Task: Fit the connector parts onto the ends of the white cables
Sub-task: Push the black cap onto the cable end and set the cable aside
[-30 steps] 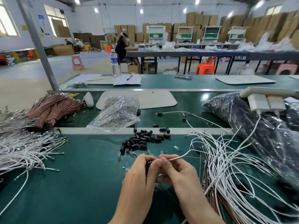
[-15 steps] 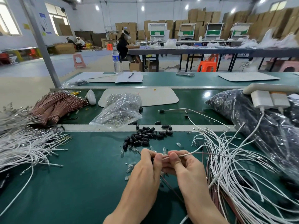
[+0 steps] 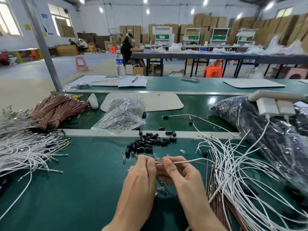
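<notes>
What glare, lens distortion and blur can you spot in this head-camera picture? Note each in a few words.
Head view: ceiling lamps burn out white; one reflects as glare on the green belt; wide-angle distortion seems to lean the grey post; the left hand and right hand pinching the white cable are sharp, shadows under them soft.

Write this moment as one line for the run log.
left hand: pinches white cable end | right hand: pinches same cable | black connector parts: loose pile beyond hands | fit: cannot tell
</notes>
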Motion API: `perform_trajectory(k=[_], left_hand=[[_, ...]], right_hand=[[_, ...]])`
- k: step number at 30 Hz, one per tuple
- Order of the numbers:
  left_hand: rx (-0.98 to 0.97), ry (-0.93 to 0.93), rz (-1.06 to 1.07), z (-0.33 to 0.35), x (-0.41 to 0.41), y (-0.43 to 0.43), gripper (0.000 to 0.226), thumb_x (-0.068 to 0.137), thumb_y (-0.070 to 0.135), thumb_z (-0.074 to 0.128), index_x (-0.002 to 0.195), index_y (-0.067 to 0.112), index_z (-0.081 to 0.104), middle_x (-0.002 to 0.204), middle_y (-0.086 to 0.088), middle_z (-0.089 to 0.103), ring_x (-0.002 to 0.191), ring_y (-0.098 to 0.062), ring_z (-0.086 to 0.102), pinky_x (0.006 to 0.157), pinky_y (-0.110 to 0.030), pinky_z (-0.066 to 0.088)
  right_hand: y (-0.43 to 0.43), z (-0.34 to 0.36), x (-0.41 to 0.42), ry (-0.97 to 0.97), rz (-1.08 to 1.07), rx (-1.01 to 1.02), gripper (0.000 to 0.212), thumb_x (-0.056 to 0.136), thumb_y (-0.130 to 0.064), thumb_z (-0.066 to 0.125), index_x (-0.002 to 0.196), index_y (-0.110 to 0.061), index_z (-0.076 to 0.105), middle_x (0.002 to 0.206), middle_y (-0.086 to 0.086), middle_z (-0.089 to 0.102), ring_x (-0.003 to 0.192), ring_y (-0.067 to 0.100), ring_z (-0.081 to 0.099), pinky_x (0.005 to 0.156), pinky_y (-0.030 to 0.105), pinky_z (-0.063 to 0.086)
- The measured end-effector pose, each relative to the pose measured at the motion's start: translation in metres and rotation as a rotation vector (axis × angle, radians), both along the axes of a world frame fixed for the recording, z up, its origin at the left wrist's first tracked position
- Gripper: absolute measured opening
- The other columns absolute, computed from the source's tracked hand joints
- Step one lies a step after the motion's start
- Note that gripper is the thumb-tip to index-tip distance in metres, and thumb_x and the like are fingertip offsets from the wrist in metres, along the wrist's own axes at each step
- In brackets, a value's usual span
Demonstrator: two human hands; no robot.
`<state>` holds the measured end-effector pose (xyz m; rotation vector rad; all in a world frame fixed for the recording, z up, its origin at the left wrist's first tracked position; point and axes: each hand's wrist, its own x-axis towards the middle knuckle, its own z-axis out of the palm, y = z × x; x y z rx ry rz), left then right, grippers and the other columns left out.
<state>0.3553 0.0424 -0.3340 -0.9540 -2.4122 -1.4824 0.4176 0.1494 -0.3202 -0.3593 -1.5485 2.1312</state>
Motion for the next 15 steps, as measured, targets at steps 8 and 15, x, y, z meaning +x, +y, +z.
perform_trajectory(k=[8, 15], left_hand=[[0.191, 0.13, 0.11, 0.019, -0.016, -0.034, 0.012, 0.105, 0.041, 0.045, 0.098, 0.046, 0.052, 0.083, 0.018, 0.063, 0.067, -0.004, 0.059, 0.059, -0.008, 0.042], [0.323, 0.153, 0.237, 0.029, -0.026, -0.067, 0.007, 0.092, 0.045, 0.068, 0.091, 0.049, 0.062, 0.08, 0.018, 0.066, 0.069, 0.0, 0.059, 0.066, -0.002, 0.041]], right_hand=[[0.026, 0.02, 0.011, 0.09, -0.055, -0.362, 0.022, 0.081, -0.013, 0.065, 0.093, 0.002, 0.076, 0.097, 0.025, 0.074, 0.079, 0.027, 0.075, 0.061, 0.026, 0.061], [0.033, 0.045, 0.011, 0.163, 0.046, -0.388, 0.016, 0.082, -0.01, 0.067, 0.09, -0.003, 0.078, 0.103, 0.029, 0.072, 0.081, 0.028, 0.075, 0.059, 0.026, 0.061]])
